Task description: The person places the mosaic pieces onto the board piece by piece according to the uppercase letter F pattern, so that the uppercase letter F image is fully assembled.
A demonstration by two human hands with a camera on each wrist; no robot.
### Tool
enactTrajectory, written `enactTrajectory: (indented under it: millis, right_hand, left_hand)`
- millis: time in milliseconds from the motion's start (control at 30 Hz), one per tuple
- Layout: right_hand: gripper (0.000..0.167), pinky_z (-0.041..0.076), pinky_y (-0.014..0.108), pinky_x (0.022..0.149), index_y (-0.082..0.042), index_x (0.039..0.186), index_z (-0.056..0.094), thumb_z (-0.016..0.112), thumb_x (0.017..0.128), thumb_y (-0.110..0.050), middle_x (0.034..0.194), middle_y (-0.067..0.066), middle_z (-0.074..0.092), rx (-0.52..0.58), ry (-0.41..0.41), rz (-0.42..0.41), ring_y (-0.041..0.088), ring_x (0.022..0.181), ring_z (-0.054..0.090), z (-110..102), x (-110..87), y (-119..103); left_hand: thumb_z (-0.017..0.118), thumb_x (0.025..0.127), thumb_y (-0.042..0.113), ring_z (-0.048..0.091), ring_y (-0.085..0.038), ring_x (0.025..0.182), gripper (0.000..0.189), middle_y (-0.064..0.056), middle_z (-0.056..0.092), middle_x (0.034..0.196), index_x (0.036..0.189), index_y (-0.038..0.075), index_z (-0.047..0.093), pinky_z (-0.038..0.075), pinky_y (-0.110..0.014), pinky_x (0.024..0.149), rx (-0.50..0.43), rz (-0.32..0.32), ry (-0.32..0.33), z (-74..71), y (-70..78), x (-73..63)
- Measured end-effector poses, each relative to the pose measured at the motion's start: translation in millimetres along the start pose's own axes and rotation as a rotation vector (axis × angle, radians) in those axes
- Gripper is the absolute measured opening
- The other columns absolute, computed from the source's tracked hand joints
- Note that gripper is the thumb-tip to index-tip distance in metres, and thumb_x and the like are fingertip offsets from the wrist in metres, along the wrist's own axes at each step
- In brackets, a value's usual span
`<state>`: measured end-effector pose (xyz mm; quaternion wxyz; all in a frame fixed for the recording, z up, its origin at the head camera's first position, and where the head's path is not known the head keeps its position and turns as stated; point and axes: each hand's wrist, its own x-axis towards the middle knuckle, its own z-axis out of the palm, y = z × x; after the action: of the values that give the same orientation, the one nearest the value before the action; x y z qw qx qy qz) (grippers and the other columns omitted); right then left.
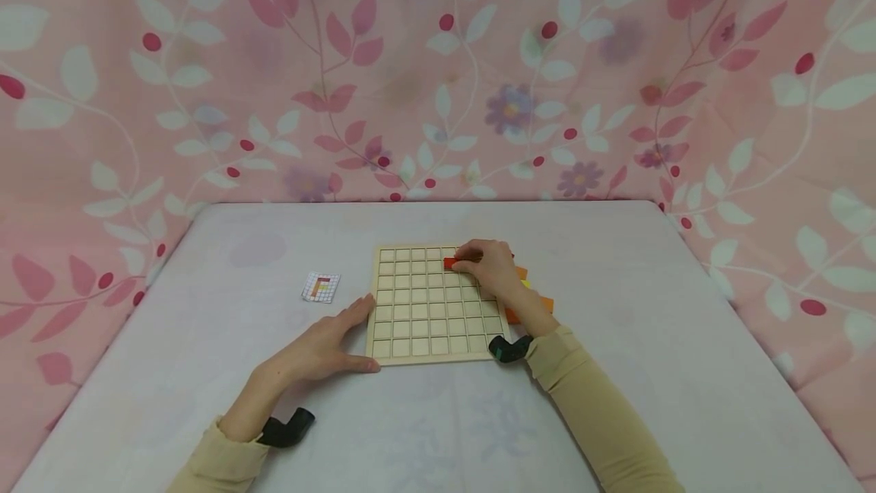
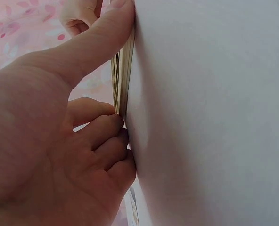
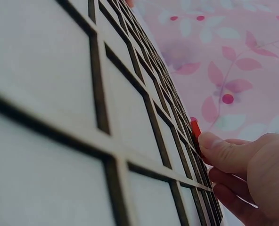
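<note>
- Where the right hand [image 1: 494, 268] pinches a red piece [image 1: 449, 264] over the far part of the wooden grid board [image 1: 419, 296], we cannot tell whether it is seated.
- The left hand [image 1: 315, 348], thumb and fingers apart, touches the board's left edge and near corner.
- We judge the work barely begun: the other visible cells are bare.
- Orange pieces [image 1: 546, 305] and a yellow piece [image 1: 525, 284], apparently unused, lie along the right side.
</note>
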<state>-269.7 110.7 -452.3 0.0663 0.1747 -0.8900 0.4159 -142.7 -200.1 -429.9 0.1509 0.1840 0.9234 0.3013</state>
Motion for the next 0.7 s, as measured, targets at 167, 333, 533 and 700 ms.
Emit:
enactTrajectory:
  millis: [167,333,533,700]
  right_hand:
    - [0.017,0.048,0.041,0.097,-0.012,0.097,0.078,0.082,0.083,-0.020,0.095,0.002,0.077,-0.011,-0.012,0.012,0.022,0.097,0.070,-0.2,-0.5,-0.7]
    - [0.017,0.049,0.041,0.096,-0.011,0.098,0.078,0.082,0.084,-0.020,0.095,0.003,0.077,-0.013,-0.024,0.008,0.022,0.097,0.069,0.3,-0.3,-0.8]
    - [0.018,0.051,0.039,0.092,-0.011,0.098,0.078,0.082,0.084,-0.021,0.096,0.002,0.076,-0.022,-0.025,0.007,0.021,0.098,0.068,0.7,-0.1,-0.2]
    - [0.019,0.055,0.038,0.089,-0.009,0.099,0.077,0.082,0.084,-0.018,0.096,0.003,0.076,0.015,-0.034,-0.006,0.021,0.095,0.071,0.0,-1.0,0.9]
  left_hand:
    - [0.084,0.076,0.048,0.021,-0.037,0.152,0.109,-0.014,0.023,0.165,0.158,0.006,0.027,0.022,-0.057,0.120,0.008,-0.003,0.003,0.3,-0.6,0.3]
    - [0.084,0.076,0.049,0.020,-0.037,0.152,0.109,-0.014,0.023,0.165,0.158,0.007,0.026,0.022,-0.057,0.120,0.007,-0.008,0.003,0.7,-1.2,0.4]
    - [0.084,0.076,0.050,0.020,-0.037,0.152,0.110,-0.014,0.022,0.165,0.159,0.007,0.026,0.022,-0.057,0.120,0.009,-0.016,0.005,1.6,-1.8,1.1]
    - [0.084,0.075,0.051,0.020,-0.037,0.152,0.111,-0.014,0.022,0.165,0.159,0.008,0.025,0.022,-0.057,0.120,0.015,-0.017,0.005,1.7,-1.5,1.9]
